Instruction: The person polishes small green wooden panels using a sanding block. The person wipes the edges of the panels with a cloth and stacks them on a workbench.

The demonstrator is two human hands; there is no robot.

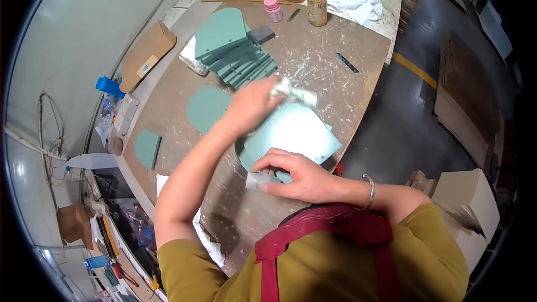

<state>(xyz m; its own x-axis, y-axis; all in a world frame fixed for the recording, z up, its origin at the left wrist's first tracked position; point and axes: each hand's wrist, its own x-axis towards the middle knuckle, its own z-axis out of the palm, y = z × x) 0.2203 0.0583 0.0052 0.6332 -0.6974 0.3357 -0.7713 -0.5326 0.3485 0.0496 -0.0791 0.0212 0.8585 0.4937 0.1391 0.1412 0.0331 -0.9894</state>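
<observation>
Brown and scattered with pale scratches and flecks, the worktop [335, 42] stretches from the person's body toward the far side of the room, with a pale wall [72, 45] on the left and a dark floor [386, 106] on the right.

Near its middle lies a pale green board [299, 131], shining brightly under the light, with another green edge showing beneath it. Above the board's far edge, the left hand [254, 103] grasps a crumpled white cloth [302, 96]; motion blurs both, so the exact hold of each finger cannot be told. At the near edge, the right hand [296, 176] has its fingers curled in, pinching a small pale piece [260, 180] between thumb and fingers; a bracelet [368, 191] circles that wrist.

Beyond the left hand stands a fanned stack of green boards [238, 56], round-ended on top, with a grey block [263, 34] just beside it. One rounded green board [206, 109] lies flat near the left forearm, and a smaller green piece [146, 148] sits farther left. Toward the back are a pink jar [273, 11] and a bottle [317, 6] with an orange cap, and a dark slim tool [347, 63] lies to the right, well apart from the hands.
</observation>
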